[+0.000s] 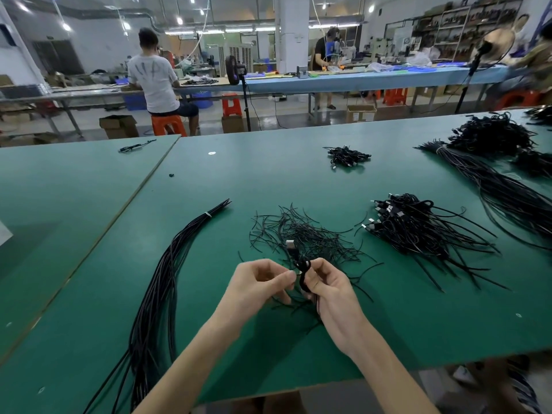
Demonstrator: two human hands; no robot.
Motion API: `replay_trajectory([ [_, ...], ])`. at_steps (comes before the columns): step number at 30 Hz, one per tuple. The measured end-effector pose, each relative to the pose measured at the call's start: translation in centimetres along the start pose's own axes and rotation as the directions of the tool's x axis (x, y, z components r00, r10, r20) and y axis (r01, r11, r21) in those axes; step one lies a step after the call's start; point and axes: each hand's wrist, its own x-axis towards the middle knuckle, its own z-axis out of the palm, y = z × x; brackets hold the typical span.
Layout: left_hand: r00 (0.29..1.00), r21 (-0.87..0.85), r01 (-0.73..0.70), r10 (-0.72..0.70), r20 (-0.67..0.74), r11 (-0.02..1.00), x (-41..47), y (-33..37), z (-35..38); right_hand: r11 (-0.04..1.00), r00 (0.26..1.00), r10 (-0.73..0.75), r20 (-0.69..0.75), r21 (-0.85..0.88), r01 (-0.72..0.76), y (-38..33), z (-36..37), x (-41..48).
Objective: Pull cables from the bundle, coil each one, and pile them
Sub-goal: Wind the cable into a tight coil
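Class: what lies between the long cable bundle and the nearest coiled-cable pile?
Head view: a loose scatter of thin black strands lies there, with the left hand and right hand holding a cable.

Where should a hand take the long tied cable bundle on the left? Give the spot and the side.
Grip the cable bundle just below its white tie, where the strands are bound tight; lower down they spread loose. Come from above on its right side, nearest the left hand, fingers wrapping across the bundle.
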Motion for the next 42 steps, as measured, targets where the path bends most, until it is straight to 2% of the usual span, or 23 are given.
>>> replay_trajectory([
  [2, 0.969, 0.219, -0.204, 0.229, -0.096, 0.954, 0.0, -0.7, -0.2, 1.0, 1.0, 0.006, -0.02, 0.019, -0.006, 0.0, 0.0, 0.0],
  [4, 0.912, 0.4, -0.352, 0.406, -0.057, 0.846, -0.2, -1.4, -0.2, 0.999, 1.0, 0.016, -0.02, 0.03, -0.015, -0.1, 0.0, -0.1],
  [6, 0.86, 0.51, -0.443, 0.51, 0.009, 0.738, -0.3, -1.8, 0.0, 0.999, 1.0, 0.028, -0.01, 0.023, -0.028, -0.2, 0.1, -0.1],
  [11, 0.798, 0.596, -0.458, 0.6, -0.05, 0.659, -0.5, -1.6, 0.8, 0.999, 1.0, 0.024, 0.012, 0.035, -0.024, -0.3, 0.2, -0.4],
  [13, 0.753, 0.655, -0.47, 0.657, -0.052, 0.591, -0.7, -1.3, 1.1, 0.998, 1.0, 0.026, 0.008, 0.054, -0.027, -0.4, 0.2, -0.5],
  [16, 0.678, 0.714, -0.5, 0.735, -0.029, 0.49, -1.0, -1.0, 1.3, 0.997, 0.999, 0.035, 0.018, 0.075, -0.036, -0.5, 0.2, -0.5],
  [19, 0.645, 0.733, -0.512, 0.764, -0.017, 0.448, -1.0, -1.0, 1.3, 0.996, 0.999, 0.045, 0.026, 0.075, -0.046, -0.5, 0.3, -0.5],
  [22, 0.597, 0.793, -0.52, 0.799, 0.069, 0.319, -0.8, -1.1, 1.3, 0.996, 0.998, 0.051, 0.03, 0.07, -0.053, -0.6, 0.3, -0.5],
  [25, 0.599, 0.786, -0.535, 0.795, 0.094, 0.309, -0.7, -1.0, 1.5, 0.996, 0.998, 0.061, 0.034, 0.065, -0.063, -0.7, 0.4, -0.4],
  [27, 0.65, 0.757, -0.517, 0.759, 0.042, 0.4, -0.8, -1.0, 1.8, 0.995, 0.998, 0.061, 0.035, 0.075, -0.063, -0.6, 0.3, -0.4],
  [29, 0.756, 0.623, -0.467, 0.649, -0.085, 0.627, -1.1, -1.0, 2.5, 0.995, 0.998, 0.054, 0.035, 0.083, -0.057, -0.5, 0.1, -0.4],
  [31, 0.864, 0.36, -0.372, 0.461, -0.204, 0.856, -1.3, -1.1, 3.0, 0.994, 0.998, 0.043, 0.048, 0.096, -0.047, -0.3, -0.1, -0.4],
  [33, 0.945, 0.056, -0.236, 0.243, -0.218, 0.97, -1.4, -1.0, 3.1, 0.996, 0.997, 0.035, 0.065, 0.082, -0.04, -0.2, -0.1, -0.3],
  [36, 0.997, -0.206, -0.005, -0.012, -0.08, 0.979, -1.3, -0.5, 2.4, 0.995, 0.994, 0.017, 0.11, 0.091, -0.027, -0.3, -0.2, -0.3],
  [42, 0.958, -0.267, 0.283, -0.26, 0.118, 0.921, -0.5, 0.8, 0.6, 1.0, 0.992, -0.023, 0.121, 0.024, 0.02, 0.1, -0.3, -0.1],
])
